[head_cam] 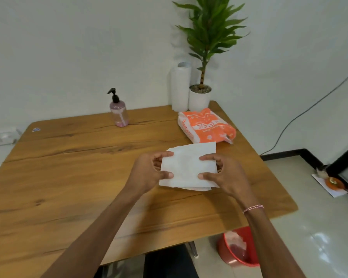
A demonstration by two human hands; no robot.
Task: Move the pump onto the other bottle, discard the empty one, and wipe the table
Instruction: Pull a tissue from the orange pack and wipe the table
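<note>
Pinching a seemingly folded tissue (187, 165) above the table (68, 177), both hands' fingers (165, 174) curl.

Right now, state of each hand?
Left hand: closed on the left edge of the paper towel.
Right hand: closed on the same towel's right edge.
</note>
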